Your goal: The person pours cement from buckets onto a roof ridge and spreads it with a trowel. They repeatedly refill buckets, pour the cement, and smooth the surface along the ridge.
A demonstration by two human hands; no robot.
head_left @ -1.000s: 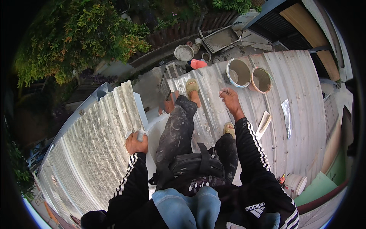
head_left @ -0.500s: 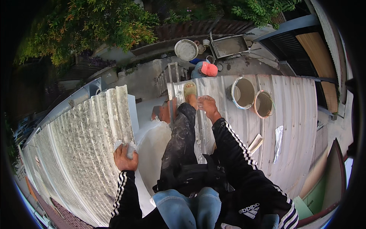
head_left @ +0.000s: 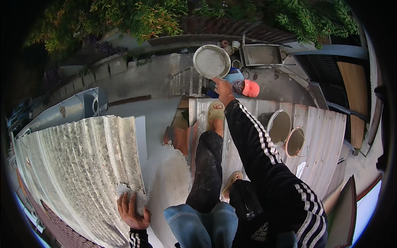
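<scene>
My left hand lies with fingers apart on the edge of a weathered corrugated roof sheet, beside a whitish crumbly patch. Its thumb rests toward the sheet's side. Out past my sandalled foot, my right hand reaches forward with a finger stretched out. That fingertip overlaps the near rim of a round grey basin; whether they touch, I cannot tell. Below the roof edge, next to the basin, is a person in a red cap. Their hands cannot be made out clearly.
Two buckets, a larger one and a smaller one, stand on the ribbed metal roof to my right. A pale lower surface lies between the roofs. A rectangular tray cart and a ladder-like frame are below.
My right arm has stretched farther forward from beside my foot. The basin looks larger, and the person in the cap has shifted. My left hand stays on the roof sheet; the view has tilted.
</scene>
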